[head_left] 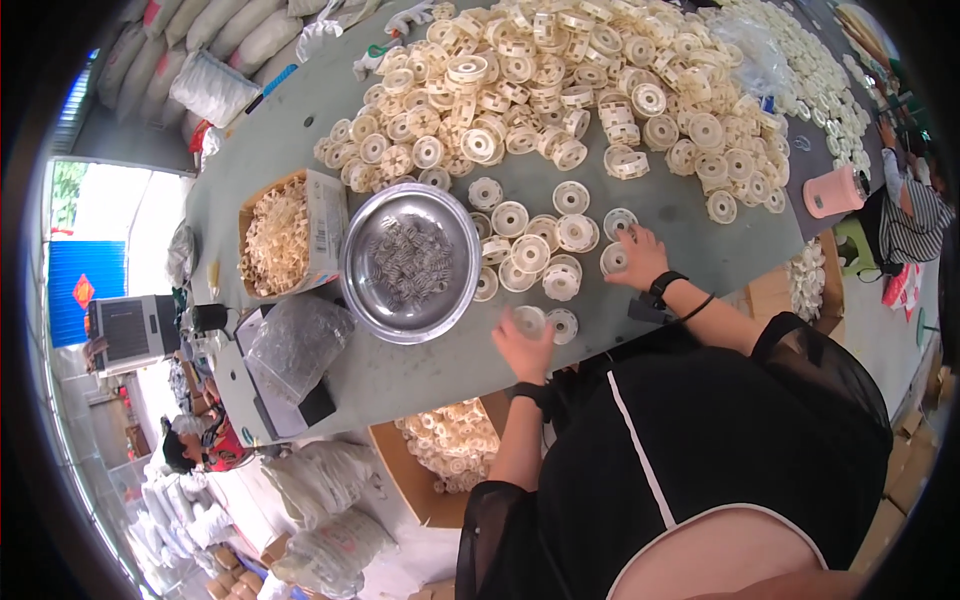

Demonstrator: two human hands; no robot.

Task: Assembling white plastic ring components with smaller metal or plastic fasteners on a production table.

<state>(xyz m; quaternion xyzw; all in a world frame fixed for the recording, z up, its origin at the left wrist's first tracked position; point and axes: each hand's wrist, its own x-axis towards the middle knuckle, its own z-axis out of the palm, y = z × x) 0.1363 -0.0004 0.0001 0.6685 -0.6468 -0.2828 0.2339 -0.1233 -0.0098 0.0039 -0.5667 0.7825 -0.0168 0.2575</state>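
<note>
My left hand point(524, 352), near the table's front edge, has its thumb and fingers around a cream plastic wheel point(528, 320); motion blurs it slightly. Another cream wheel point(562, 326) lies just right of that hand. Farther right, my right hand point(642, 259) curls its fingers about a second wheel point(613, 259), with one more wheel point(620, 222) by its fingertips. Between the hands lies a loose cluster of similar wheels point(530, 253). Left of the cluster stands a round steel bowl point(455, 300) with many small metal springs point(411, 258) in it.
A large heap of cream wheels point(560, 75) covers the table's far side. Left of the bowl are a carton point(326, 225) of small cream parts and a clear plastic bag point(298, 345). An open carton point(420, 500) of parts stands below the front edge. A pink jar point(832, 193) is at right.
</note>
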